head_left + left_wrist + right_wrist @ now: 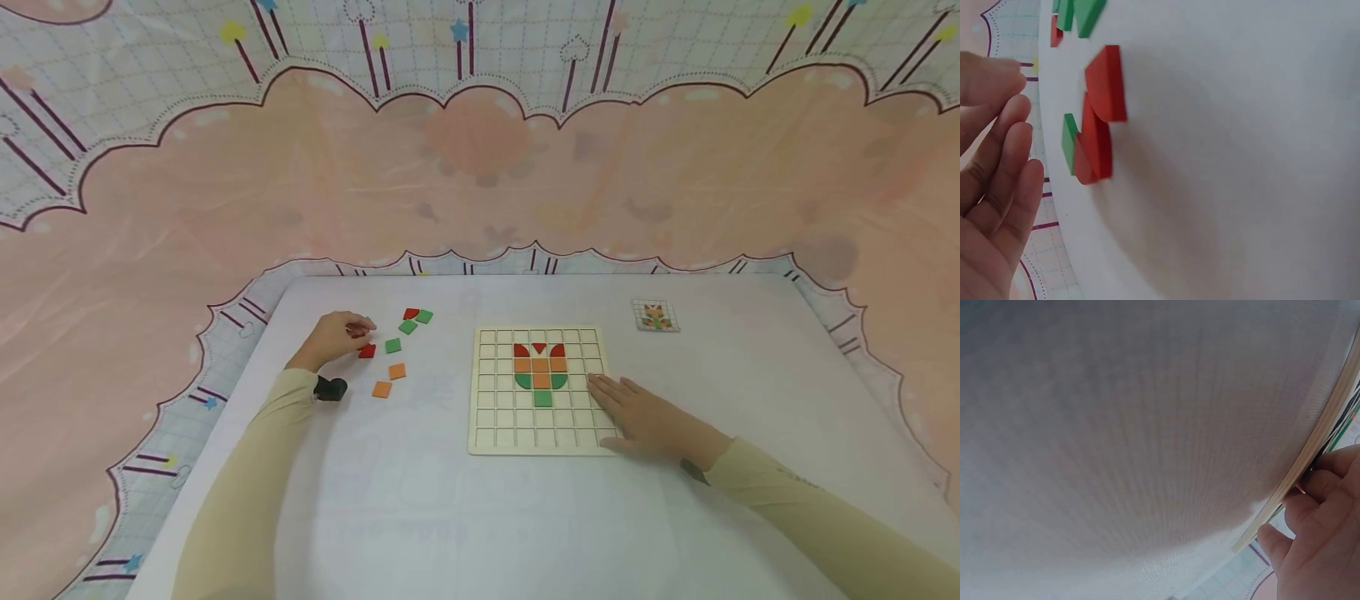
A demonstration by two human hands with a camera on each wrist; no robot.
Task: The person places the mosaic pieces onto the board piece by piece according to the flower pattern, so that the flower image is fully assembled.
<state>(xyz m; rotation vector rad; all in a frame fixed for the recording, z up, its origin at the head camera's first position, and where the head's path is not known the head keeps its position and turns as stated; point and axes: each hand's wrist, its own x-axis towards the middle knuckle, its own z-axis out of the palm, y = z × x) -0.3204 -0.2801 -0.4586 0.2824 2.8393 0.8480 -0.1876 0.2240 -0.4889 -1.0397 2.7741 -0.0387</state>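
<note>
While the left hand [337, 337] hovers above the left part of the white table [420, 517], its fingers are loosely bent and close together, the tip of the thumb near the forefinger. Just beside it lies a red piece [367, 352]; the left wrist view shows this group as red pieces partly overlapping, with a green piece [1069, 144] beside them. Nearer the board are three green squares [393, 345], another red piece [411, 314] touching or almost touching one of them, and two orange squares [397, 371].

The right hand [637, 415] rests at the right edge of the gridded board [491, 429], its four fingers straight and side by side, the thumb spread away from them. On the board, red corner pieces flank a red triangle [539, 348]; below come three orange squares in a row, another orange one between green rounded pieces, and a single green square [543, 398]. A small patterned card [656, 316] lies beyond, to the right
</note>
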